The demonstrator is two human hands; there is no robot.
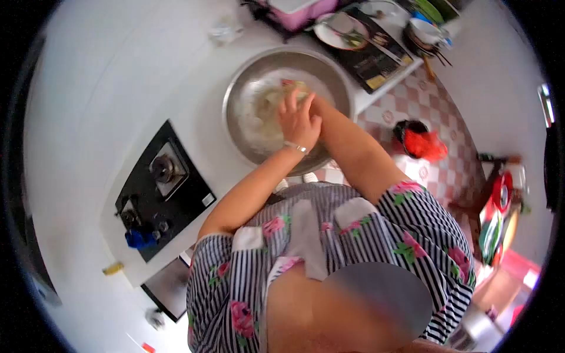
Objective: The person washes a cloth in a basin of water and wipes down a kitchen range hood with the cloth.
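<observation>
A wide steel bowl (231, 106) stands on the white counter, with pale, blurred contents (259, 115) in it. Over the bowl is my left hand (300, 125), a bracelet at its wrist, its fingers apart and nothing visible in them. It lies beside and partly over the wrist of my right arm. My right hand (316, 105) reaches into the bowl from the right; its fingers are hidden behind my left hand. Just beyond the hands is a small red and yellowish item (289, 83), blurred; whether my right hand touches it cannot be made out.
A black gas stove (188, 212) is at the left. Behind the bowl are a clear bag (225, 29) and a pink container (303, 15). A plate (326, 36) with utensils rests on a black panel (368, 76). On the tiled floor stands a bin with a red bag (424, 145).
</observation>
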